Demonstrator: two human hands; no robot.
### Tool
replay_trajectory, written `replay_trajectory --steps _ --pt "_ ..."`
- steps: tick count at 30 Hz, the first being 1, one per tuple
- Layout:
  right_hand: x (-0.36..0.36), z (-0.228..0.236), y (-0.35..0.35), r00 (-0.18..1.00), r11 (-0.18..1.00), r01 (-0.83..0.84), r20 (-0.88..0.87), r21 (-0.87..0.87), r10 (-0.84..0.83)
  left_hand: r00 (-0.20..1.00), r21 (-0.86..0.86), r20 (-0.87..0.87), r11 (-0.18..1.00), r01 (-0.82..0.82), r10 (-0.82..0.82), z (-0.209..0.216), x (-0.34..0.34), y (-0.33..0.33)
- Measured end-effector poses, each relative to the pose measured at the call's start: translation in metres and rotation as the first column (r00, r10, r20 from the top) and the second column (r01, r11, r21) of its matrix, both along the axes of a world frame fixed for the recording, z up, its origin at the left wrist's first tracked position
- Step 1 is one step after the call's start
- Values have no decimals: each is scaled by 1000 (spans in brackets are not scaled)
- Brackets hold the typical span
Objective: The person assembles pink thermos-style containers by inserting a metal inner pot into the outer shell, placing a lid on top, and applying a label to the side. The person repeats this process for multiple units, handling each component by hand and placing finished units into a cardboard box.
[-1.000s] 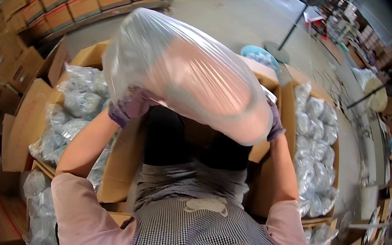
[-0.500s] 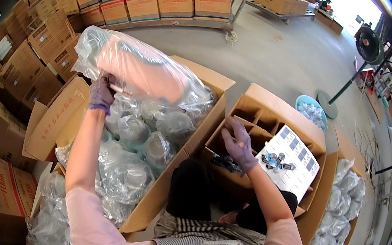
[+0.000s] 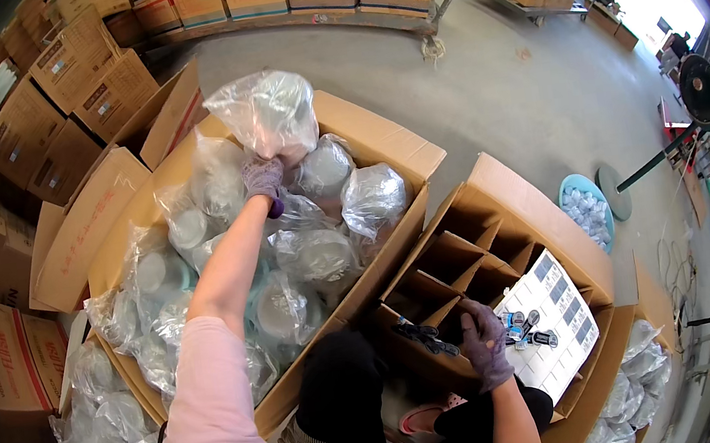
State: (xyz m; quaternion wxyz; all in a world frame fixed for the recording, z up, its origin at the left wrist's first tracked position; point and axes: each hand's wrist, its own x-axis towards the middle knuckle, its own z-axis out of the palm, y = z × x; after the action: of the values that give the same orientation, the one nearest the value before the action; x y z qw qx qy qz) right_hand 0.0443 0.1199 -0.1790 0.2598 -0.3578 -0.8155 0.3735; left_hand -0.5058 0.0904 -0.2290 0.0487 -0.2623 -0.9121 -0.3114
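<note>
My left hand (image 3: 263, 180), in a grey-purple glove, is closed at the lower end of a clear plastic bag (image 3: 267, 99) with a pinkish thing inside. The bag stands up at the far end of a large carton (image 3: 380, 142). Several round, clear pieces in plastic bags (image 3: 319, 253) crowd the carton around that hand. My gloved right hand (image 3: 485, 346) hovers over a smaller carton with cardboard dividers (image 3: 449, 254), fingers bent and apart, seemingly holding nothing. Beside it are small black pieces (image 3: 424, 336) and a white label sheet (image 3: 556, 316) with small black-and-blue pieces (image 3: 526, 331) on it.
More bagged pieces fill cartons at the left (image 3: 104, 389) and lower right (image 3: 624, 392). A blue basin (image 3: 587, 209) stands beside a black fan (image 3: 703, 90) on the floor. Stacked cartons (image 3: 87, 59) line the left, and a loaded cart (image 3: 319, 20) stands at the back.
The long pink bagged thing, held up slantwise before, is lower and upright in the carton. My left hand has moved right and down, my right hand toward me and right. The whole view has shifted.
</note>
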Motion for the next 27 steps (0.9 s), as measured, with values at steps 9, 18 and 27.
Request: replay_trajectory --steps 9,18,27 --pt "-11 4 -1 995 988 -74 82 137 63 977 -601 211 782 162 -40 -91 -65 42" --pt "2 -8 9 996 966 -13 83 257 -8 990 -417 -56 904 94 -129 20 -41 -26" --pt "1 -13 -16 898 971 -156 436 181 63 783 87 -432 844 529 -447 134 193 -130"
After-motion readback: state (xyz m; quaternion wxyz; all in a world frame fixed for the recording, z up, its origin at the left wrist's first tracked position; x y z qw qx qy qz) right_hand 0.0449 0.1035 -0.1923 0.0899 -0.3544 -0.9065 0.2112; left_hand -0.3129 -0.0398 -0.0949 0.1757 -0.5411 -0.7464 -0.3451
